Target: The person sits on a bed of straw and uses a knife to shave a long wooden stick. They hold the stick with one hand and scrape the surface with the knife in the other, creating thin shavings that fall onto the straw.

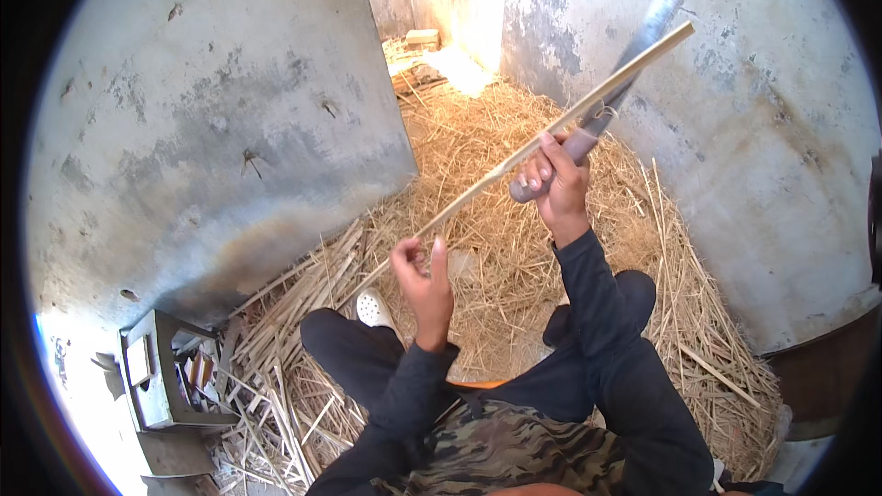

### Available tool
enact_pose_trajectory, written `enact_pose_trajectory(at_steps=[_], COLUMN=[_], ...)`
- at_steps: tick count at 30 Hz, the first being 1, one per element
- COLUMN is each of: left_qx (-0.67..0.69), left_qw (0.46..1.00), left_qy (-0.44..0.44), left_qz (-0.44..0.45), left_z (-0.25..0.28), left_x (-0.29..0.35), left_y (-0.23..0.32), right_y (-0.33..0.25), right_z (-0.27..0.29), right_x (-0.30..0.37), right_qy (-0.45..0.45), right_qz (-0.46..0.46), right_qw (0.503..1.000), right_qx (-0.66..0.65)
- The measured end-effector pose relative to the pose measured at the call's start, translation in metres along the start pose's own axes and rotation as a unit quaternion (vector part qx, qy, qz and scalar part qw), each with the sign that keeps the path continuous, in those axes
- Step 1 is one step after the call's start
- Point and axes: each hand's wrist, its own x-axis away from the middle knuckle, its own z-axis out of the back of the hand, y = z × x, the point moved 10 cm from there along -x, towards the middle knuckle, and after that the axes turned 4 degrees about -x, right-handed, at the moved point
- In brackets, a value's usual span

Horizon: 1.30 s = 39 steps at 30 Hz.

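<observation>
A long, pale bamboo strip (478, 186) slants from the lower left up to the right in front of me. The fingers and thumb of my left hand (424, 292) are closed around its lower part, and the strip's lower end runs past that hand toward the straw. My right hand (562, 186) grips the thick round handle of a large knife (634, 53), its blade pointing up and right, blurred toward the tip. The right thumb lies against the strip, which runs alongside the blade. A thin curled shaving (602, 114) hangs near the base of the blade.
Straw-like shavings (487, 142) cover the floor between two stained grey walls (220, 110). Split strips (285, 395) are piled at the left. An open-sided metal box (165, 404) stands at lower left. A white clog (373, 309) shows by my left knee.
</observation>
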Motion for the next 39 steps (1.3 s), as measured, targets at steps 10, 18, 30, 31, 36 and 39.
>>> enact_pose_trajectory(at_steps=[10, 18, 30, 31, 36, 39], left_qx=[-0.093, -0.070, 0.007, 0.042, 0.103, 0.164], left_qw=[0.887, 0.942, 0.939, 0.939, 0.945, 0.949], left_qy=[-0.428, -0.290, -0.281, -0.289, -0.266, -0.234], left_qz=[-0.145, -0.153, -0.196, -0.182, -0.158, -0.136], left_z=[-0.117, -0.097, -0.093, -0.096, -0.104, -0.103], left_x=[-0.051, -0.090, -0.136, -0.135, -0.134, -0.135], left_y=[0.078, 0.069, 0.116, 0.122, 0.149, 0.161], right_y=[0.006, 0.012, 0.086, 0.096, 0.123, 0.124], right_z=[-0.034, 0.002, 0.104, 0.109, 0.111, 0.099], right_x=[0.007, 0.033, 0.175, 0.188, 0.225, 0.232], right_qy=[-0.062, -0.020, 0.092, 0.097, 0.126, 0.123], right_qz=[-0.027, -0.099, -0.315, -0.334, -0.394, -0.394], right_qw=[0.980, 0.951, 0.907, 0.904, 0.887, 0.890], right_qx=[0.189, 0.293, 0.262, 0.250, 0.205, 0.192])
